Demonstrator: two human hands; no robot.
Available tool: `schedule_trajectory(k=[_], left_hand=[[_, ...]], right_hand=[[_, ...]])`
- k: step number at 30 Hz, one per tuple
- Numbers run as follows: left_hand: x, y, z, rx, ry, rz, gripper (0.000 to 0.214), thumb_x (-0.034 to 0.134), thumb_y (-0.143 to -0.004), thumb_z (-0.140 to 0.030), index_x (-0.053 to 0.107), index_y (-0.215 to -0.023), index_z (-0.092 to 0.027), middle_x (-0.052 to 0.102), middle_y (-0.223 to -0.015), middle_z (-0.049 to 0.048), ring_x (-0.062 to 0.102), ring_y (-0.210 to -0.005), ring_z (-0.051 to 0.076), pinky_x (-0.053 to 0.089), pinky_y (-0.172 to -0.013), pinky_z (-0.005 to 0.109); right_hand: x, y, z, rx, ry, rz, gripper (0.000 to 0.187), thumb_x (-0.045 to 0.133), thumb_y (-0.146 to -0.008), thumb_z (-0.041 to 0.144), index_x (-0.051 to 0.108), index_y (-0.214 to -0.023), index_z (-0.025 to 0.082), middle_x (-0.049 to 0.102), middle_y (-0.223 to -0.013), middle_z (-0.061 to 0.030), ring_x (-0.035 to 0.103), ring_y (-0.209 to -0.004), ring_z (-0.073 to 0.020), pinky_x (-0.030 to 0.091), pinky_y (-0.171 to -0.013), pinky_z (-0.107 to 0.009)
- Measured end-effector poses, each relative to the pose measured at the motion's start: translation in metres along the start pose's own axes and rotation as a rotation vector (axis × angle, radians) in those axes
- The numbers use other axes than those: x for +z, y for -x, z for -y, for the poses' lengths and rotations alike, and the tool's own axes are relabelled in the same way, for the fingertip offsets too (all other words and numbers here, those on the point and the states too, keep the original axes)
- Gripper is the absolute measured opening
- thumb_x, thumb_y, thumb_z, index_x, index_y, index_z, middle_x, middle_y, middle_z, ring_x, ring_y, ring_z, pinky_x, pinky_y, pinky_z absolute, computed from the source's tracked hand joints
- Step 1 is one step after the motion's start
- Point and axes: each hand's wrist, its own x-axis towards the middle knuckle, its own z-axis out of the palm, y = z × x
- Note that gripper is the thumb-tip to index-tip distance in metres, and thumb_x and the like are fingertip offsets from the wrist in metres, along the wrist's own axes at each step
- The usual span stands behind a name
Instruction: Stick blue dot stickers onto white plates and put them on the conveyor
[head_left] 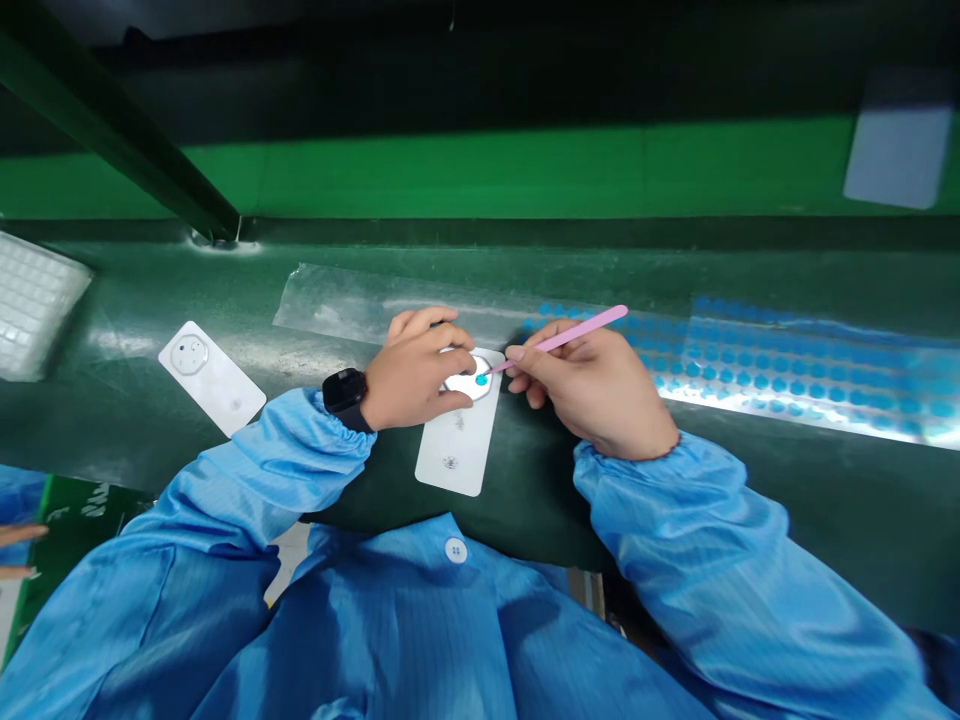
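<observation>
A white phone back panel (478, 455) with a round camera ring lies on the green bench in front of me. My left hand (418, 370) steadies it, thumb and fingers curled at the ring. My right hand (600, 385) pinches pink tweezers (585, 329), whose thin tip reaches the ring area. Beside that tip a small blue round sticker (481, 380) shows on the panel. Part of the ring is hidden under my left fingers. To the right, a clear strip of blue dot stickers (795, 375) runs along the bench, passing behind my right hand.
Another white phone back panel (225, 385) lies at the left. A white compartmented tray (37, 305) sits at the far left, near a green post (202, 205). A pale panel (898, 150) is at the upper right. Part of another person's hand (22, 535) shows at the lower left edge.
</observation>
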Motion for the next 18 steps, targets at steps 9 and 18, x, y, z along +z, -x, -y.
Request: schedule_trajectory(k=[9, 18], left_hand=[[0.0001, 0.0002, -0.0002, 0.006, -0.003, -0.004, 0.023, 0.076, -0.075, -0.036, 0.069, -0.091, -0.022, 0.065, -0.109, 0.0037, 0.042, -0.127, 0.031, 0.030, -0.101, 0.048], [-0.0015, 0.0010, -0.0022, 0.021, -0.029, 0.014, 0.020, 0.072, -0.079, -0.037, 0.070, -0.094, -0.024, 0.064, -0.110, 0.0047, 0.041, -0.128, 0.032, 0.029, -0.101, 0.049]], right_hand=[[-0.0004, 0.0002, -0.0003, -0.006, 0.053, -0.009, 0.023, 0.072, -0.076, 0.034, 0.060, -0.067, 0.017, 0.063, -0.055, -0.0023, 0.053, -0.040, -0.0109, 0.041, -0.038, -0.023], [0.0000, 0.0010, -0.0016, -0.049, 0.130, -0.017, 0.019, 0.068, -0.079, 0.030, 0.061, -0.067, 0.017, 0.063, -0.056, -0.0022, 0.054, -0.040, -0.0112, 0.042, -0.039, -0.023]])
